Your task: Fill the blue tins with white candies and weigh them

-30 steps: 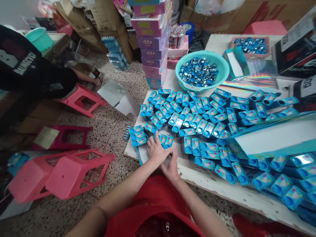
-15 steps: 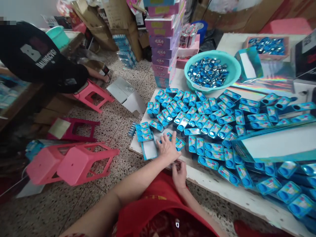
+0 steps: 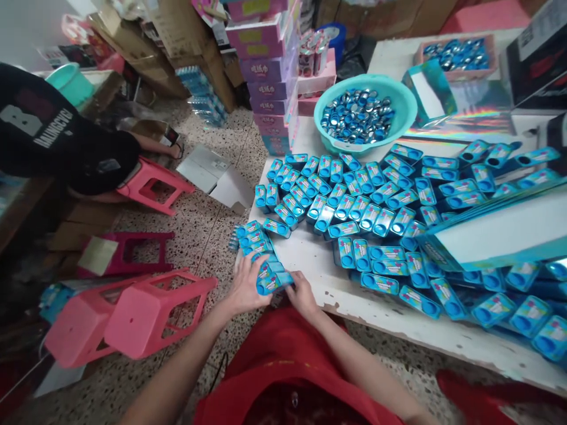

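Blue tins with printed labels stand packed in a small open box [image 3: 253, 236] at the table's near left corner. My left hand [image 3: 248, 283] is closed around the left side of a few blue tins [image 3: 271, 278] at the near end of that box. On their right side my right hand [image 3: 303, 295] has its fingers pressed against the same tins; its fingertips are partly hidden. To the right, many more blue tins [image 3: 370, 215] stand loosely grouped on the white table [image 3: 305, 257].
A turquoise basin [image 3: 365, 112] of small round pieces stands behind the tins, beside a tall stack of purple and pink boxes [image 3: 270, 88]. Pink stools [image 3: 133, 321] are on the floor at left. A person in black [image 3: 53, 130] sits at the far left.
My left hand has moved left from the table to the small box and now holds tins. My right hand has come up beside them. Two tins have left the white tabletop; the view has shifted.
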Available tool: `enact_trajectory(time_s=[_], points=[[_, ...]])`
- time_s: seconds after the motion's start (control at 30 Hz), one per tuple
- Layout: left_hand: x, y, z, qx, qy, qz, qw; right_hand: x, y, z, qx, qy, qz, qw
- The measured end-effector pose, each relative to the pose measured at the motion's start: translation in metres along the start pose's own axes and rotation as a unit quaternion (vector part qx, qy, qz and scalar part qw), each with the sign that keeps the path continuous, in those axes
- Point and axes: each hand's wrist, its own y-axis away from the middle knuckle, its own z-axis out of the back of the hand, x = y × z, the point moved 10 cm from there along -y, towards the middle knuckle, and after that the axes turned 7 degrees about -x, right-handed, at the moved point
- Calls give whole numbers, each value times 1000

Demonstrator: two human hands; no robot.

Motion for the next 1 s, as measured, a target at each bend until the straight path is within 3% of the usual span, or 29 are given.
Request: enact_trajectory(time_s=[0.1,0.33,0.7,0.87,1.0], points=[[2,-2,-9,9,-51,-3,999,-3,3,2,-37,-3,-12,999],[-12,-5,-5,41,-113,-62,991,-8,10,4,-101,-23,-34,994],[-19,-9,-22,61,-117,-110,985,-9,11,0,-85,-8,-28,996],[-25,-8,-34,60,-106,-130,984,-13,9,8,-75,1,-29,997],[-21,3,-39,61,-92,-108,988,-9,-3,21,-59,3,-58,997]])
